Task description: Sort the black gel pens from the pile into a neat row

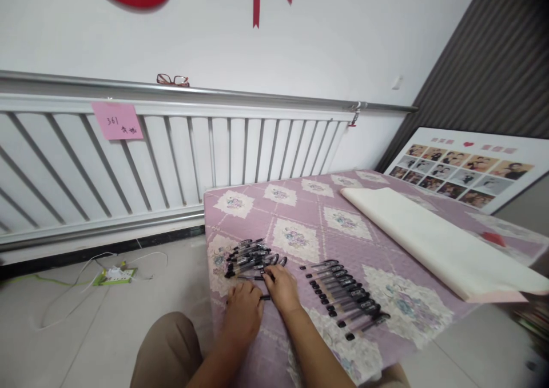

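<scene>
**At the edge of a pile of pens (251, 255), left hand (245, 314) and right hand (281, 287) set close together**

The pile is seen at lower centre of the frame, where dark-capped pens are laid across one another on a cloth-covered surface (257, 220). Just below it, the left hand is held palm down with fingers bent; beneath it a dark pen (265, 298) is partly hidden, its end shown between the hands. Whether it is gripped cannot be told. The right hand is half curled, its fingertips brought to the lower edge of the pile; what is held there, if anything, is hidden.

Right of the hands, a row of pens (343, 294) is laid out side by side, slanted toward the lower right. Farther right, a pale sheet (422, 236) is spread in a long strip, with a photo board (465, 171) propped beyond it. At upper left, glasses (172, 80) are rested on a pipe (266, 98) above a radiator (244, 148), to which a pink note (118, 121) is attached.
</scene>
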